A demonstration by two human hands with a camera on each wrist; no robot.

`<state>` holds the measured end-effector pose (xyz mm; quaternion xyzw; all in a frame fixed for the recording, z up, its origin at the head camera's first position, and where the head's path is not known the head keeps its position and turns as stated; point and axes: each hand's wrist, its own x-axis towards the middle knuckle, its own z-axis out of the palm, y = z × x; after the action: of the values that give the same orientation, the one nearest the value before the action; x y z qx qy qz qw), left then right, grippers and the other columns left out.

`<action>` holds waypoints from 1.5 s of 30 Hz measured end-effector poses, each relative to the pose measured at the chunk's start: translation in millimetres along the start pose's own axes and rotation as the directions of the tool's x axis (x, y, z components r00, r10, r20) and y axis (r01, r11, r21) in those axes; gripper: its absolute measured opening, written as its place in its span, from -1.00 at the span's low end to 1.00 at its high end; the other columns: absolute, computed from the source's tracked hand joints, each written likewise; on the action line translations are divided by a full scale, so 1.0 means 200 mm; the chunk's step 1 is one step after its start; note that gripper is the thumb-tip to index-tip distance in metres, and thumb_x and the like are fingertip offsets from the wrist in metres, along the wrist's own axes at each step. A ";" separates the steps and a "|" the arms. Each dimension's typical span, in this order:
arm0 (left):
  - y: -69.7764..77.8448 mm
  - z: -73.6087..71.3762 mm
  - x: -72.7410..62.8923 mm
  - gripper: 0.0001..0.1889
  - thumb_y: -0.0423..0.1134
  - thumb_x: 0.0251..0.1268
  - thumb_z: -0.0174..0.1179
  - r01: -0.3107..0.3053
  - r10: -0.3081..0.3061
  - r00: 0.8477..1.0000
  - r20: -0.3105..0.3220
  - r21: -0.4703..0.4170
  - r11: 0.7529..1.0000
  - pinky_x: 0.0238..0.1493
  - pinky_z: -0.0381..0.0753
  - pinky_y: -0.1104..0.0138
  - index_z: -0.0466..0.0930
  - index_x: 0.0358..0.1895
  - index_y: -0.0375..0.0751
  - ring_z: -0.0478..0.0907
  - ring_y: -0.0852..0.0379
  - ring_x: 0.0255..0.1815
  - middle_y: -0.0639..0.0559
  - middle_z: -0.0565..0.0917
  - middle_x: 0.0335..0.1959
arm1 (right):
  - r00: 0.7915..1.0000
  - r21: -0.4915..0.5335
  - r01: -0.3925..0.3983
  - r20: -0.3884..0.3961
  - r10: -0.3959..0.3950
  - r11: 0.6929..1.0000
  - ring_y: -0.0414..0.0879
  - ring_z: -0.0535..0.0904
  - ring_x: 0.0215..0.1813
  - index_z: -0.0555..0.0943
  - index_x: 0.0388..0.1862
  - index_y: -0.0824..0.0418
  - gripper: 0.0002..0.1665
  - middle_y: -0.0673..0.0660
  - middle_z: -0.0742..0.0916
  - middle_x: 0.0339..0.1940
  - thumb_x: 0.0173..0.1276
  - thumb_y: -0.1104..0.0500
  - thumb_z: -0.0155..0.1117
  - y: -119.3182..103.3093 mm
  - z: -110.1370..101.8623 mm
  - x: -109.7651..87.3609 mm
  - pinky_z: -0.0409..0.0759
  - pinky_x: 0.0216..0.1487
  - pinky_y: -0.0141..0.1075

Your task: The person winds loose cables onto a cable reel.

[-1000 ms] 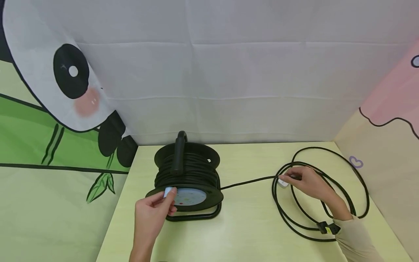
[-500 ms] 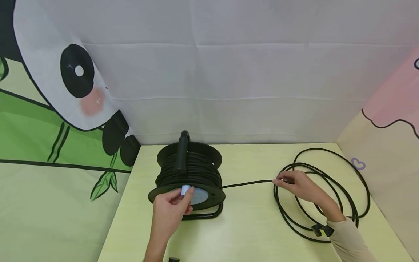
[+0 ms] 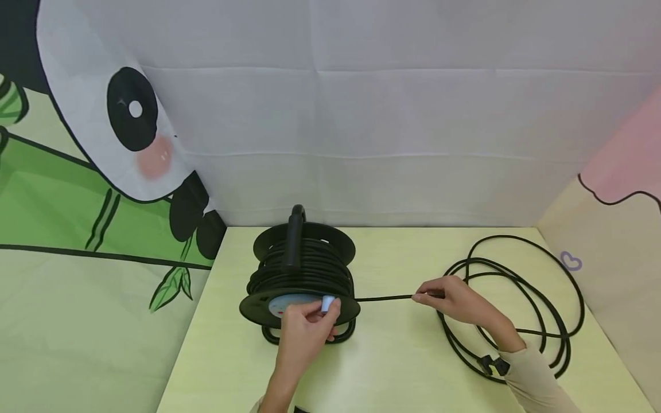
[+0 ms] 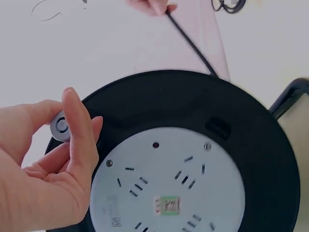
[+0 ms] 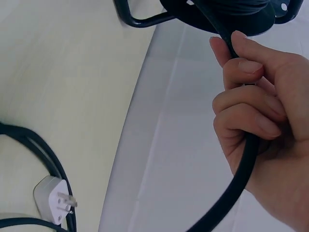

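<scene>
1. A black cable reel (image 3: pixel 304 274) stands on a pale table (image 3: pixel 382 367), directly beyond the left hand (image 3: pixel 306 332) of a person at work; 12 o'clock in the head view points to a wall cloth (image 3: pixel 387 115) printed with a large cartoon eye (image 3: pixel 131 109).
2. The left hand is at the reel's 6 o'clock, thumb and fingers pinching a pale blue knob (image 3: pixel 327 303); the knob sits at about 5 o'clock from the reel's middle; in the left wrist view it shows grey, at 10 o'clock from the round socket plate (image 4: pixel 157 168).
3. The right hand (image 3: pixel 458 301) is at the reel's 3 o'clock, well apart from it, fingers curled round the black cable (image 3: pixel 384 298); the cable runs from that grip towards 9 o'clock, to the reel.
4. Loose loops (image 3: pixel 516 279) of cable lie at the right hand's 3 o'clock; a dark fitting (image 3: pixel 485 364) is at its 5 o'clock, just beside a beige sleeve (image 3: pixel 534 376).
5. A white plug (image 5: pixel 50 200) with metal prongs, seen in the right wrist view, lies at the right hand's 8 o'clock.
6. A carrying handle (image 3: pixel 292 246) rises at the reel's 12 o'clock.
</scene>
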<state>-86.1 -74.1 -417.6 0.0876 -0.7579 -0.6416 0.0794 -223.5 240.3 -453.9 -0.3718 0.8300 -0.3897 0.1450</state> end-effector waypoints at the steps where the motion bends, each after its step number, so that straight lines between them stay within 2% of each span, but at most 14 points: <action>1: -0.01 0.01 0.00 -0.77 -0.25 0.34 0.40 0.001 -0.001 1.000 0.010 -0.010 1.000 -0.61 0.73 0.28 0.76 -0.45 -0.33 0.65 0.09 -0.71 -0.08 0.67 -0.70 | 1.000 -0.002 -0.006 0.000 0.006 1.000 -0.39 0.24 -0.57 0.75 -0.19 -0.05 -0.87 -0.23 0.54 -0.61 0.55 0.07 0.29 -0.01 0.00 0.00 0.30 -0.53 -0.45; 4: -0.02 0.04 -0.01 -0.78 -0.27 0.34 0.40 -0.009 0.010 1.000 0.024 -0.013 1.000 -0.61 0.73 0.29 0.76 -0.44 -0.36 0.65 0.09 -0.72 -0.06 0.66 -0.71 | 1.000 -0.021 -0.025 -0.011 0.025 0.999 -0.38 0.27 -0.57 0.76 -0.19 -0.03 -0.87 -0.22 0.55 -0.59 0.55 0.06 0.29 -0.05 0.01 -0.01 0.31 -0.54 -0.44; 9: -0.06 0.08 -0.03 -0.77 -0.23 0.32 0.42 -0.025 0.025 0.999 0.039 -0.002 1.000 -0.64 0.70 0.34 0.77 -0.46 -0.30 0.65 0.05 -0.72 -0.05 0.66 -0.72 | 0.993 -0.092 -0.059 -0.109 0.049 0.994 -0.38 0.26 -0.59 0.76 -0.30 -0.06 -0.88 -0.23 0.51 -0.63 0.49 0.05 0.36 -0.09 0.02 -0.01 0.31 -0.55 -0.44; 15: -0.18 0.11 -0.05 -0.72 -0.25 0.30 0.43 -0.010 0.009 0.998 0.059 0.012 1.000 -0.68 0.55 0.48 0.73 -0.59 -0.22 0.60 0.22 -0.77 -0.02 0.65 -0.76 | 0.991 -0.189 -0.015 -0.134 -0.011 0.982 -0.41 0.23 -0.61 0.69 -0.44 -0.13 -0.77 -0.30 0.44 -0.67 0.48 -0.04 0.37 -0.14 0.07 -0.01 0.26 -0.55 -0.47; 20: -0.26 0.14 -0.05 -0.71 -0.26 0.29 0.42 0.024 -0.028 0.997 0.066 0.048 0.999 -0.67 0.57 0.47 0.72 -0.61 -0.23 0.60 0.24 -0.77 0.00 0.64 -0.77 | 0.981 -0.263 0.011 -0.185 -0.062 0.965 -0.44 0.15 -0.63 0.57 -0.56 -0.17 -0.66 -0.34 0.32 -0.70 0.43 0.00 0.42 -0.13 0.05 -0.04 0.17 -0.56 -0.49; 24: -0.30 0.14 -0.04 -0.72 -0.23 0.28 0.43 0.075 -0.078 0.995 0.068 0.054 0.996 -0.63 0.62 0.45 0.73 -0.57 -0.29 0.61 0.24 -0.76 -0.01 0.66 -0.75 | 0.975 -0.311 0.029 -0.201 -0.096 0.950 -0.47 0.14 -0.63 0.59 -0.56 -0.15 -0.68 -0.36 0.39 -0.69 0.40 0.03 0.45 -0.10 0.01 -0.08 0.19 -0.58 -0.51; 29: -0.34 0.14 -0.04 -0.74 -0.24 0.29 0.43 0.103 -0.108 0.991 0.079 0.060 0.993 -0.62 0.64 0.43 0.76 -0.54 -0.30 0.63 0.20 -0.74 -0.03 0.67 -0.72 | 0.969 -0.385 -0.021 -0.236 -0.076 0.923 -0.46 0.22 -0.63 0.74 -0.45 -0.10 -0.83 -0.39 0.56 -0.61 0.35 -0.01 0.48 -0.06 -0.07 -0.14 0.30 -0.55 -0.48; 32: -0.38 0.14 -0.04 -0.76 -0.24 0.30 0.41 0.123 -0.127 0.989 0.075 0.064 0.990 -0.63 0.63 0.44 0.77 -0.52 -0.29 0.64 0.18 -0.74 -0.08 0.69 -0.70 | 0.964 -0.415 -0.071 -0.261 -0.044 0.907 -0.43 0.20 -0.65 0.73 -0.48 -0.16 -0.82 -0.41 0.55 -0.64 0.33 -0.04 0.50 -0.03 -0.12 -0.17 0.27 -0.56 -0.46; 37: -0.46 0.14 -0.03 -0.78 -0.26 0.30 0.40 0.155 -0.160 0.985 0.060 0.072 0.985 -0.63 0.64 0.44 0.79 -0.45 -0.35 0.64 0.18 -0.74 -0.11 0.69 -0.70 | 0.955 -0.395 -0.137 -0.295 0.016 0.908 -0.41 0.13 -0.64 0.60 -0.58 -0.20 -0.68 -0.35 0.43 -0.71 0.33 -0.04 0.51 0.02 -0.22 -0.21 0.14 -0.57 -0.45; 41: -0.53 0.12 -0.02 -0.77 -0.28 0.30 0.40 0.181 -0.185 0.982 0.043 0.072 0.981 -0.61 0.68 0.41 0.78 -0.37 -0.46 0.64 0.16 -0.74 -0.09 0.68 -0.71 | 0.932 -0.399 -0.160 -0.363 0.004 0.903 -0.40 0.15 -0.64 0.56 -0.61 -0.16 -0.65 -0.30 0.37 -0.71 0.28 0.01 0.56 0.08 -0.29 -0.24 0.16 -0.56 -0.45; 45: -0.60 0.07 -0.01 -0.76 -0.29 0.31 0.40 0.216 -0.218 0.976 0.029 0.053 0.975 -0.57 0.73 0.35 0.78 -0.30 -0.50 0.70 0.04 -0.67 -0.14 0.70 -0.67 | 0.914 -0.403 -0.179 -0.406 0.000 0.898 -0.38 0.19 -0.66 0.60 -0.59 -0.16 -0.68 -0.30 0.38 -0.73 0.23 0.05 0.59 0.14 -0.33 -0.28 0.22 -0.56 -0.43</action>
<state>-83.1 -78.6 -538.5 0.1607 -0.7609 -0.6287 -0.0063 -235.0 328.7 -434.8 -0.2687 0.9239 -0.2559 -0.0936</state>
